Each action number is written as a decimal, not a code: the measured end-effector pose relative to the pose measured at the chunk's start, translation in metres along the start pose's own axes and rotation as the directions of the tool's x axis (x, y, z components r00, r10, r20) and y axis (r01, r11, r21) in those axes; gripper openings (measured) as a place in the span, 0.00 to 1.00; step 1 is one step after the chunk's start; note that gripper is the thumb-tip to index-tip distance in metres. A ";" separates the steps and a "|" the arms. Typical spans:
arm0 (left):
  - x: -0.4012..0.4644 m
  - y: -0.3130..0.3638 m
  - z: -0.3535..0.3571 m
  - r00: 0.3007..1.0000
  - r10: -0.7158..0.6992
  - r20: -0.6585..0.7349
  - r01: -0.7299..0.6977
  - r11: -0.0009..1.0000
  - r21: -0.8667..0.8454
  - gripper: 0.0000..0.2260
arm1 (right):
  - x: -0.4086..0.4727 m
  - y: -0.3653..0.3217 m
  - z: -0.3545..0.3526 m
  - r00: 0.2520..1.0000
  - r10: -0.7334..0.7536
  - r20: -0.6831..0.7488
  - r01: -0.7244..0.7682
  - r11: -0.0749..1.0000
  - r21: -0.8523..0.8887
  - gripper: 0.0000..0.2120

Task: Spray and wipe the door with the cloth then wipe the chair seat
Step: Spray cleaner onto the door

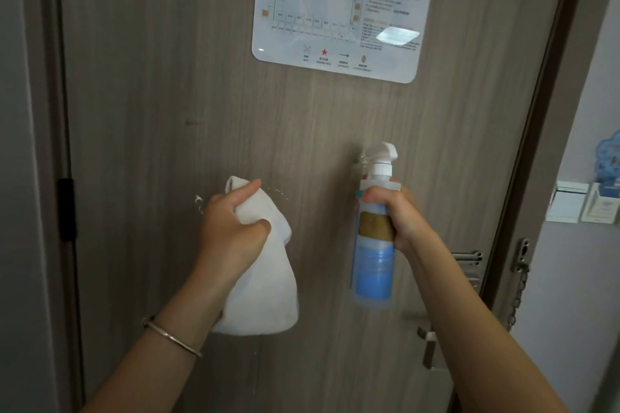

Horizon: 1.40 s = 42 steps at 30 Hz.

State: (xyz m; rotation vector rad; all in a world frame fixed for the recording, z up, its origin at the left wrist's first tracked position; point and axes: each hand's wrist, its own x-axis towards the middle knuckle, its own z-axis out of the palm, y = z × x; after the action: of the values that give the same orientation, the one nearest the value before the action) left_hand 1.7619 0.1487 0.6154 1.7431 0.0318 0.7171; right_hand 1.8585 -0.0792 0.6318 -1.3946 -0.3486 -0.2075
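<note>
- Left hand (231,228) grips a white folded cloth (265,275) against the grey wood-grain door (151,77), mid-panel, well inside its hinge edge.
- Right hand (392,214) clasps a clear plastic spray bottle of blue liquid (374,265), beside the cloth, above the metal door handle (429,342) near the latch edge.

pale wall (570,278) right | white switch plate (567,201) on it | grey frame (33,144) left | dim light

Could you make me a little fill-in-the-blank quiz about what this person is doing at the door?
1. The left hand grips a white ____.
2. The right hand holds a spray bottle of ____ liquid.
3. On the door, above both hands, hangs a floor ____.
4. A ____ bracelet circles the left wrist.

Missing words: cloth; blue; plan; silver
</note>
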 end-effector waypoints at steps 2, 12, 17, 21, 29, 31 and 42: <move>0.001 0.000 -0.003 1.000 0.004 -0.012 -0.003 1.000 0.014 0.27 | 0.001 0.002 0.000 1.000 0.020 -0.003 -0.020 1.000 -0.012 0.19; 0.001 -0.003 -0.012 1.000 -0.008 -0.003 0.008 1.000 -0.004 0.27 | 0.000 0.009 0.000 1.000 0.021 0.016 -0.021 0.999 0.024 0.21; -0.002 -0.003 -0.013 1.000 -0.010 0.011 0.010 1.000 -0.014 0.27 | -0.013 0.012 -0.008 1.000 -0.001 0.024 0.000 1.000 0.012 0.26; -0.010 -0.005 -0.002 0.998 0.013 0.055 -0.012 1.000 -0.018 0.27 | -0.039 0.041 -0.027 0.993 0.029 -0.111 -0.030 1.000 -0.006 0.31; -0.019 -0.008 0.059 0.963 0.070 0.262 -0.065 0.998 -0.024 0.28 | -0.075 0.079 -0.056 0.966 0.038 -0.257 -0.034 0.999 0.020 0.27; -0.019 -0.005 0.074 0.953 0.072 0.295 -0.068 0.997 -0.022 0.28 | -0.073 0.077 -0.064 0.957 0.037 -0.288 -0.034 0.999 0.016 0.25; -0.019 -0.010 0.104 0.932 0.089 0.352 -0.092 0.996 -0.007 0.28 | -0.063 0.033 -0.126 0.901 -0.003 -0.434 -0.003 1.000 -0.015 0.21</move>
State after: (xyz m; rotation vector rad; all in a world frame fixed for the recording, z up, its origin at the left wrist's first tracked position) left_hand 1.7996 0.0536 0.5858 1.8692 -0.2940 0.4607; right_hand 1.8262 -0.2010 0.5618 -1.3202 0.0254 -0.5129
